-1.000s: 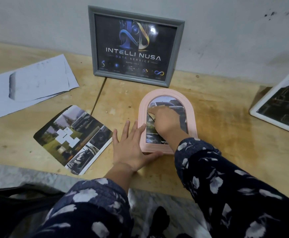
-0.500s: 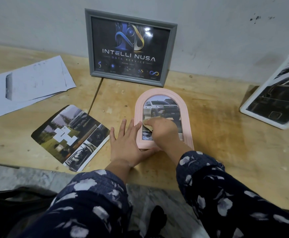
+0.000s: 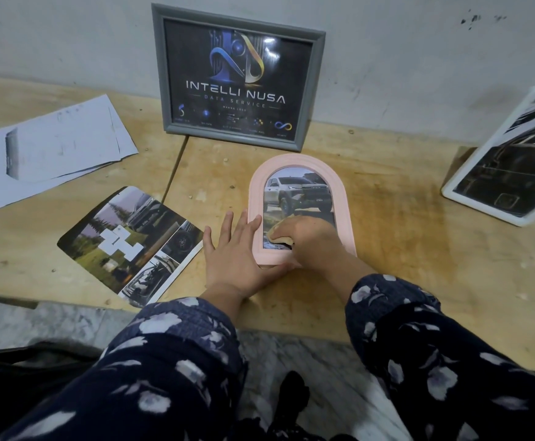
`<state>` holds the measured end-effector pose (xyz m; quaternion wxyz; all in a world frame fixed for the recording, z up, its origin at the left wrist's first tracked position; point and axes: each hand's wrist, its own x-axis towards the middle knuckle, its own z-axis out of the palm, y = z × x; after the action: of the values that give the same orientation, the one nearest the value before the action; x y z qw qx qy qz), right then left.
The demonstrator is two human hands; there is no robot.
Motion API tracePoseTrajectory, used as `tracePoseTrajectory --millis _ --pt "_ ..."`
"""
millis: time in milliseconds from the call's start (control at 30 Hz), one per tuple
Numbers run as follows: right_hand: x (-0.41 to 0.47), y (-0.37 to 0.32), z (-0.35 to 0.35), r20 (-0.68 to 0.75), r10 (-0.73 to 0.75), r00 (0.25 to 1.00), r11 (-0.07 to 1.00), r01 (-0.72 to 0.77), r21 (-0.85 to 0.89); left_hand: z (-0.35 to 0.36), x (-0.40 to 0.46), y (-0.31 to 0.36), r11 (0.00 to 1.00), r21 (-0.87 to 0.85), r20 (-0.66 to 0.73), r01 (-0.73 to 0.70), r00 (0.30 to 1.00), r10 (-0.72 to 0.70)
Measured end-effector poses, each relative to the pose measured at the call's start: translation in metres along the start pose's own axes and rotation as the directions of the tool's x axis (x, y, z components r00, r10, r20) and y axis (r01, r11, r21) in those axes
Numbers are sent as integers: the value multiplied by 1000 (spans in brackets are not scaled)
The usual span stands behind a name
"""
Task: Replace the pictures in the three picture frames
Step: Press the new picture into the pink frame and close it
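Observation:
A pink arched picture frame (image 3: 344, 198) lies flat on the wooden table (image 3: 403, 249), with a picture of a pickup truck (image 3: 298, 192) behind its glass. My left hand (image 3: 232, 253) lies flat with straight fingers, its fingertips pressing the frame's left rim. My right hand (image 3: 312, 238) rests on the lower part of the glass, fingers curled over a small tan cloth (image 3: 277, 234). A grey frame (image 3: 159, 74) with a dark logo print leans against the wall behind. A white frame (image 3: 482, 209) leans at the right edge.
A loose printed photo sheet (image 3: 132, 243) with white paper bits on it lies left of my left hand. White paper sheets (image 3: 46, 154) lie at the far left. The table's front edge runs just below my wrists, with stone floor beneath.
My right hand has slid the cloth down the glass from the arch's top to its lower part, uncovering the truck picture. My left hand has stayed on the frame's left rim.

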<state>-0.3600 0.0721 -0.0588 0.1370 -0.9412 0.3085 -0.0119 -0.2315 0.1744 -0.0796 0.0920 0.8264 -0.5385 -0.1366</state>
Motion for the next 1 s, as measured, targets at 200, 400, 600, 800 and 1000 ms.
tracePoseTrajectory --millis 200,400,600,800,1000 --pt "-5 5 -11 -62 -104 993 990 97 -98 -2 0 -1 1000 12 -4 -12 1000 12" --pt "7 25 -49 51 299 953 954 -300 12 -1 -1 -2 999 39 -1 -36 999 36" --pt "49 26 -60 -76 346 935 934 -336 122 3 -3 1 985 98 -10 -144 989 146" --pt "82 25 -34 -29 369 929 928 -370 -38 3 -2 1 990 74 -10 -118 993 119" --pt "61 16 -14 23 300 954 952 -298 -62 3 -2 0 989 90 10 -115 993 115"
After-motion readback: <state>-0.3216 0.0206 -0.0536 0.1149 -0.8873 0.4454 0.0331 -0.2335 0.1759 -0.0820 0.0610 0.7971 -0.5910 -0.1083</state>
